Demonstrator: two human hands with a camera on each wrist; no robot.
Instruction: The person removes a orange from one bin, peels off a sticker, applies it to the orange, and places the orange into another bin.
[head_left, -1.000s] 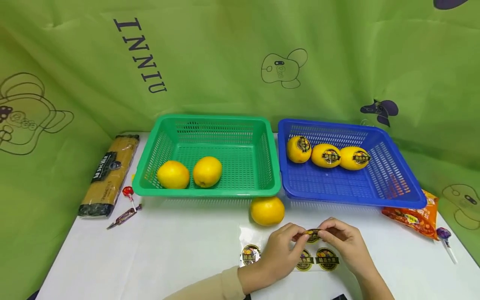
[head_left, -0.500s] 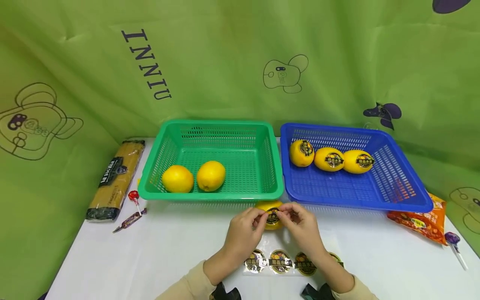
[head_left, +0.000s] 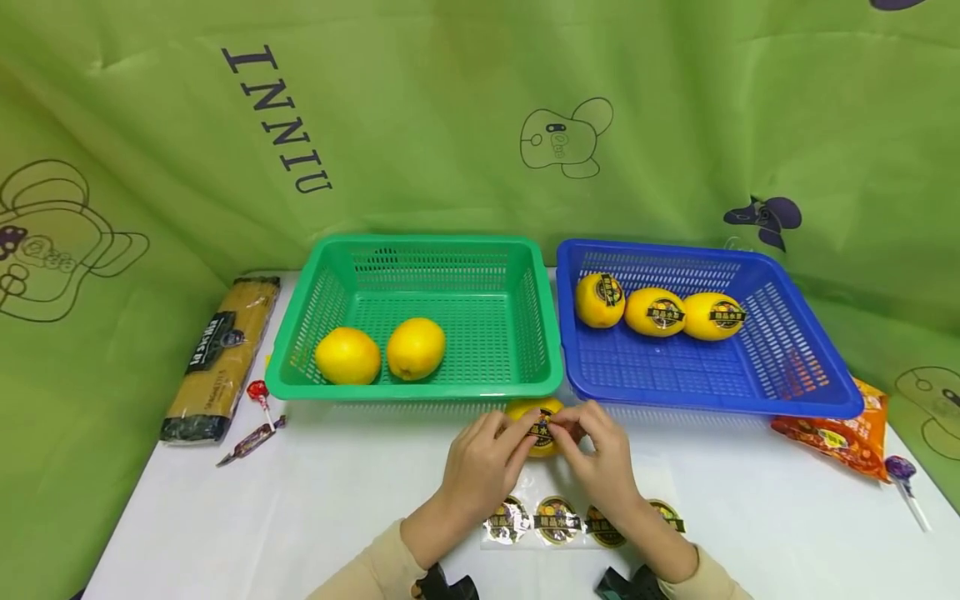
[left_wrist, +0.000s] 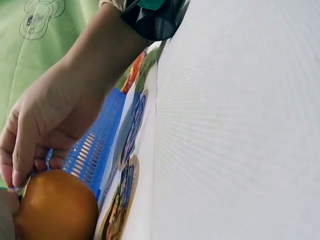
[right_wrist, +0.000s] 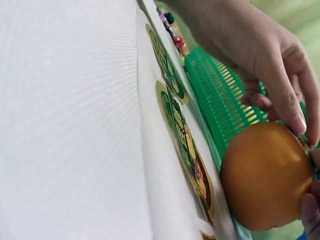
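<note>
From the head view I saw both hands meeting over a loose lemon (head_left: pixel 534 423) that sat on the bench (head_left: pixel 337 508), just in front of the gap between the green basket (head_left: pixel 415 317) and the blue basket (head_left: pixel 697 329). The left hand (head_left: pixel 480 467) and the right hand (head_left: pixel 603 462) each had their fingers curled in, pinching the edges of a round dark sticker (head_left: pixel 543 429) against the top of the fruit. A clear sheet of stickers (head_left: pixel 558 522) lay on the bench just beneath the wrists.

My worry was twofold: the lemon rested free on a smooth surface, so uneven pressing could roll it away, and a sticker pinched at both edges might crease or grip the fingertips instead of the peel (the curved rind would not help).

The left wrist view showed the right hand (left_wrist: pixel 47 125) bearing down on the lemon (left_wrist: pixel 55 207) from above, with the blue basket wall close behind. The right wrist view showed the left hand (right_wrist: pixel 270 60) at the lemon (right_wrist: pixel 267 175) with the green basket right behind, and the sheet running along the bench. Neither wrist view showed the sticker clearly. Only the head view showed two bare lemons (head_left: pixel 378 350) in the green basket and three labelled lemons (head_left: pixel 660 311) in the blue.
</note>
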